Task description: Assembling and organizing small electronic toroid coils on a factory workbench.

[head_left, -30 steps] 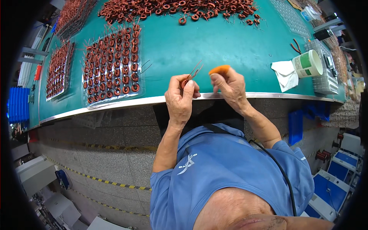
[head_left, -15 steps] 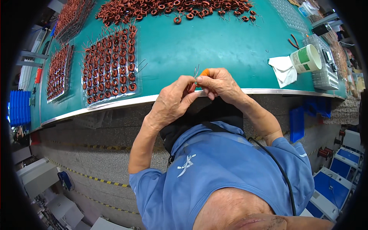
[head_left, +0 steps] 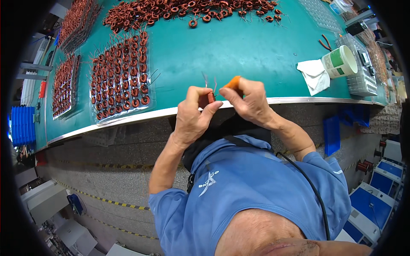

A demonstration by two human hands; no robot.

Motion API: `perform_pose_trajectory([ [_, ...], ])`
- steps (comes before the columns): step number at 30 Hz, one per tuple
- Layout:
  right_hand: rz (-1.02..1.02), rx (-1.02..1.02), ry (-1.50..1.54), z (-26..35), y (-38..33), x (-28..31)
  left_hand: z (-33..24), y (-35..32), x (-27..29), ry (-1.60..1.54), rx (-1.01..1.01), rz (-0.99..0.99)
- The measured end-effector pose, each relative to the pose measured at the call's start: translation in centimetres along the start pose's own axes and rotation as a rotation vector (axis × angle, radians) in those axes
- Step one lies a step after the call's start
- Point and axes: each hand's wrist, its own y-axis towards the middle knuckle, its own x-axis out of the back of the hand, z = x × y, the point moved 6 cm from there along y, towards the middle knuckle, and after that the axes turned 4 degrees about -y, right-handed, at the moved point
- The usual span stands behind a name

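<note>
Just over the table's front edge, my left hand [head_left: 193, 112] pinches a copper-wound ring coil [head_left: 211, 97] between thumb and fingers. Two thin wire leads rise from the coil, spread apart. My right hand [head_left: 250, 102] is right beside it, with an orange finger cover [head_left: 233, 82] on one finger. Its thumb and covered finger are closed together near the leads, a small distance from the coil. Whether anything is between those fingertips cannot be made out.
Clear plastic trays of upright coils [head_left: 121, 72] stand at the left of the green table [head_left: 192, 55]. A heap of loose coils [head_left: 188, 8] lies at the back. To the right are a white cloth [head_left: 314, 77], a tipped cup [head_left: 340, 62], pliers [head_left: 325, 43] and clear trays [head_left: 356, 85].
My hands have drawn apart slightly, and my left hand has turned so the coil shows more plainly. The two leads, close together before, now stand apart.
</note>
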Motion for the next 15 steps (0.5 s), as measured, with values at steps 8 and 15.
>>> perform_pose_trajectory([
  [8, 0.167, -0.319, 0.532, -1.7, 0.9, -1.0, 1.0, -0.4, -2.1, -0.787, -0.001, -0.046],
  [15, 0.212, -0.468, 0.511, -2.6, 1.6, -2.4, 2.4, -0.8, -1.3, -0.801, 0.067, -0.049],
])
